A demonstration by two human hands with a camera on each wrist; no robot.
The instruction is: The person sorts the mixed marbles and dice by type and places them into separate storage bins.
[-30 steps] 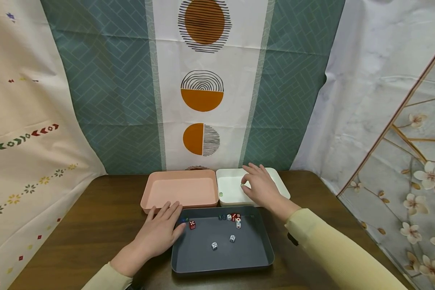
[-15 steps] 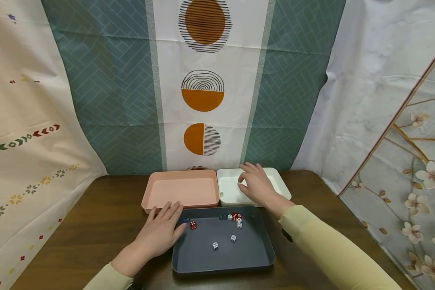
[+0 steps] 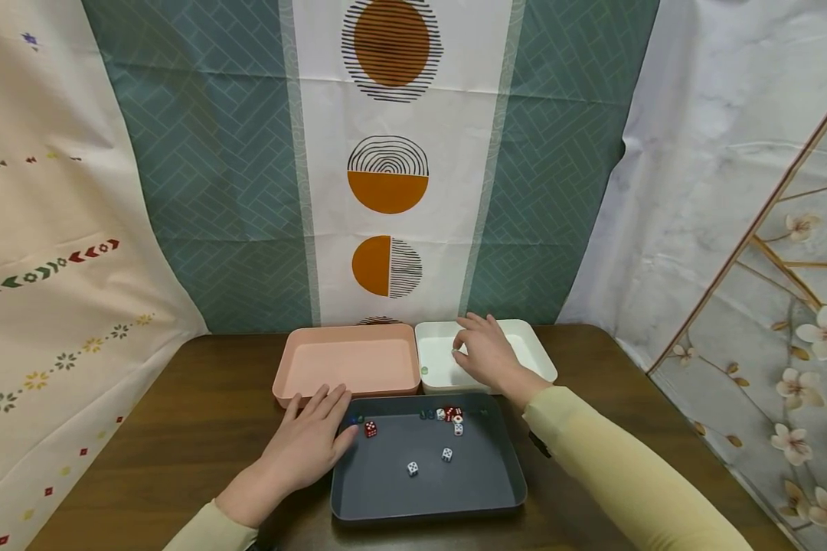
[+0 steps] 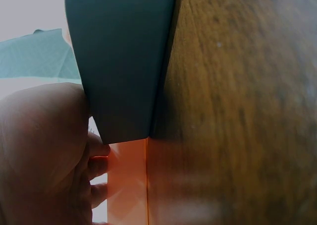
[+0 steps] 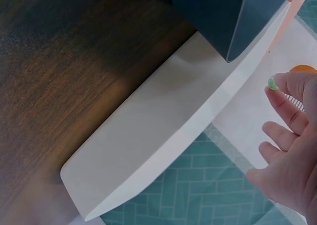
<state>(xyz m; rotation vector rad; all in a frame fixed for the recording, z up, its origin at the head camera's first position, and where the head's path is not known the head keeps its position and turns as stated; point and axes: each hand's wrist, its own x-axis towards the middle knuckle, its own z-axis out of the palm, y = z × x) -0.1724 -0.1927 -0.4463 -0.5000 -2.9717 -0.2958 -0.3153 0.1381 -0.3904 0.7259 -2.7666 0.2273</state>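
Over the white tray (image 3: 532, 353), my right hand (image 3: 488, 356) pinches a small green glass bead (image 5: 272, 83) between thumb and index finger, its other fingers spread. Another green bead (image 3: 424, 370) lies at that tray's left front corner. My left hand (image 3: 310, 440), fingers straight, lies over the left rim of the dark grey tray (image 3: 427, 491), fingertips at the front edge of the pink tray (image 3: 348, 357). Inside the dark tray, a red die (image 3: 371, 429) sits close to the left thumb. White dice (image 3: 413, 468) lie mid-tray, and a cluster of dice (image 3: 449, 414) and dark beads (image 3: 427, 415) sits along the back.
All three trays stand on a dark wooden table (image 3: 158, 444), the pink and white ones side by side behind the grey one. Patterned cloths (image 3: 544, 191) hang behind and at both sides of the table.
My right hand has shifted slightly left over the white tray, still pinching the bead. The left hand keeps its place on the tray rim.
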